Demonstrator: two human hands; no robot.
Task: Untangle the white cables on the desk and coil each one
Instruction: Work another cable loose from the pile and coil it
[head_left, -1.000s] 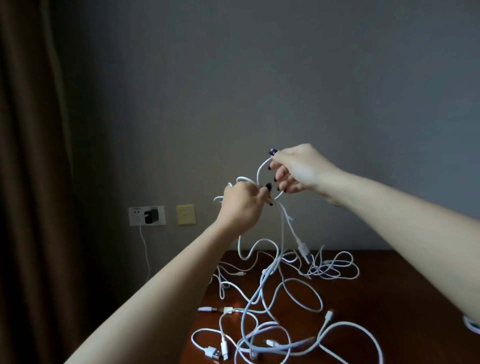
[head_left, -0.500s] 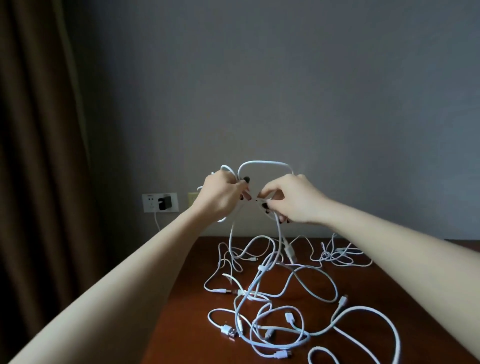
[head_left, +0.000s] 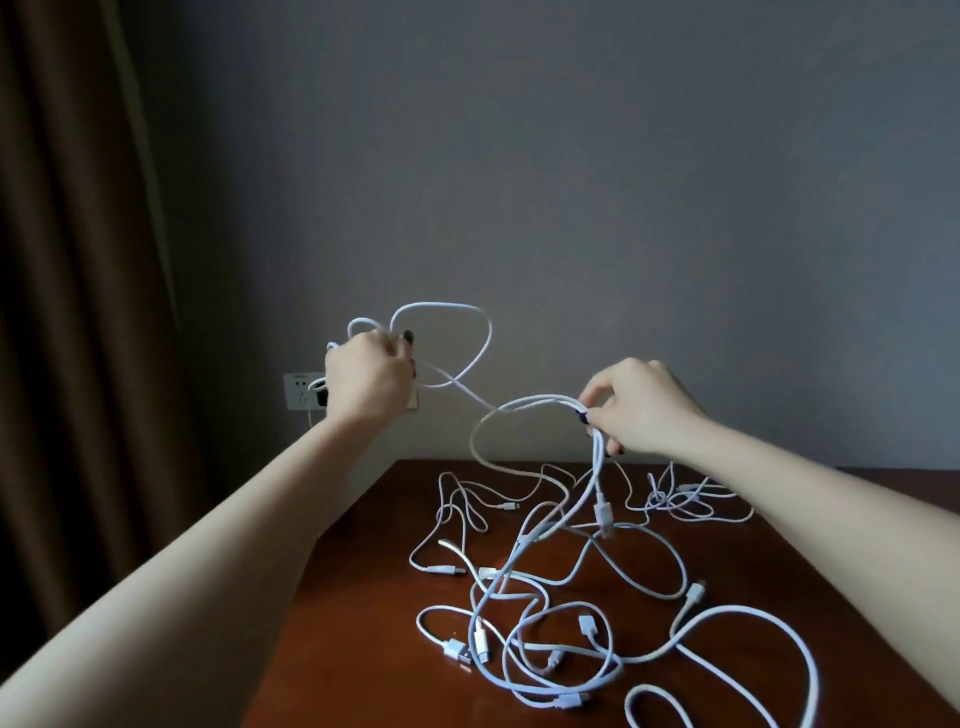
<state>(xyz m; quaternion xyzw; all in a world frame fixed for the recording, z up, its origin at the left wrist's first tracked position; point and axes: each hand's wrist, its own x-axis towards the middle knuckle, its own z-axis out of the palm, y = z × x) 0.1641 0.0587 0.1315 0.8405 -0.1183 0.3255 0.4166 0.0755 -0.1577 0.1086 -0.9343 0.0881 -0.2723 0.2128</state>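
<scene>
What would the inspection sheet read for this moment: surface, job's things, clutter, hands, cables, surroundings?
Surface: dark wooden desk.
Job's things: tangle of white cables lies on the desk, uncoiled; lifted strands loop in the air between both hands.
Clutter: nothing seen.
Hands: left hand grips small loops of the lifted strands; right hand pinches several of them together.
Cables: strands hang from the right hand down into the tangle; a smaller bunch lies at the desk's far right.
Surroundings: grey wall, brown curtain, wall socket partly behind the left hand.
</scene>
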